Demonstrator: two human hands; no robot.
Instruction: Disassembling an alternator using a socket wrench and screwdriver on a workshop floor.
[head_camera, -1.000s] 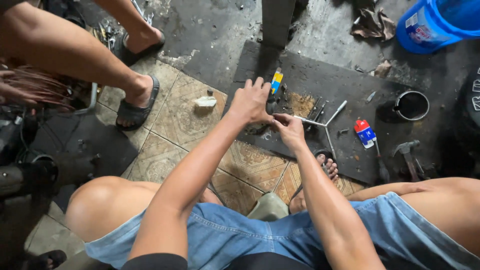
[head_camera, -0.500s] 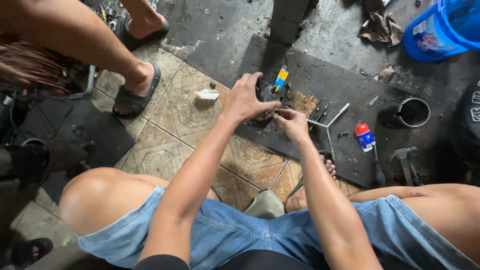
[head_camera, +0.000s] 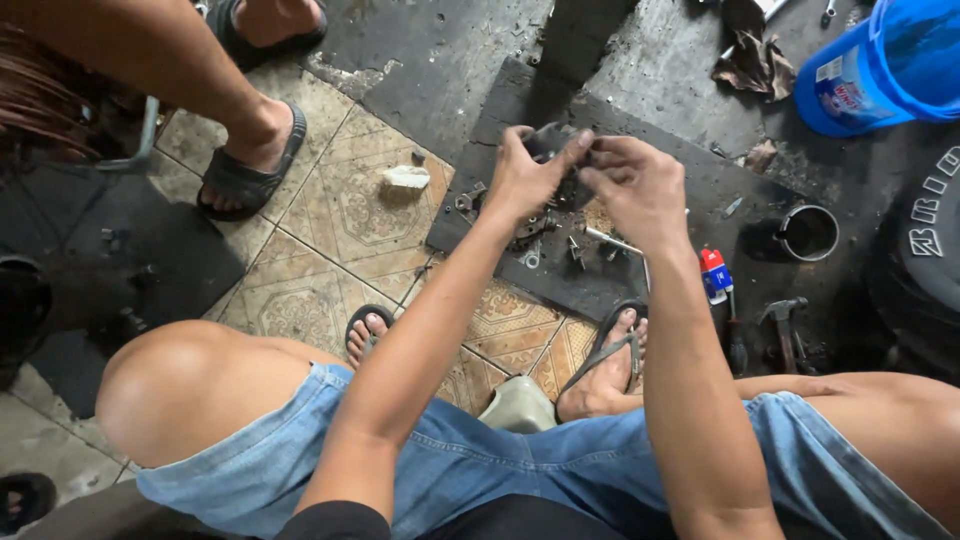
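Observation:
My left hand (head_camera: 528, 178) and my right hand (head_camera: 642, 186) are raised together above the black rubber mat (head_camera: 690, 170). Both grip one dark, greasy metal part (head_camera: 556, 143) between the fingertips; most of it is hidden by the fingers. Under the hands, on the mat, lie a round toothed metal piece (head_camera: 530, 228), a few loose bolts and a thin metal rod (head_camera: 614, 241). I sit low with my knees apart, in denim shorts and sandals.
Another person's legs in dark sandals (head_camera: 240, 170) stand at the upper left. A blue bucket (head_camera: 880, 65) and a tyre (head_camera: 925, 250) are at the right. A metal cup (head_camera: 808, 232), a red-capped small bottle (head_camera: 714, 276) and a hammer (head_camera: 782, 325) lie on the mat's right side.
Both hands have lifted off the mat with the dark part and now hold it up between them. The view has tilted slightly downward and left.

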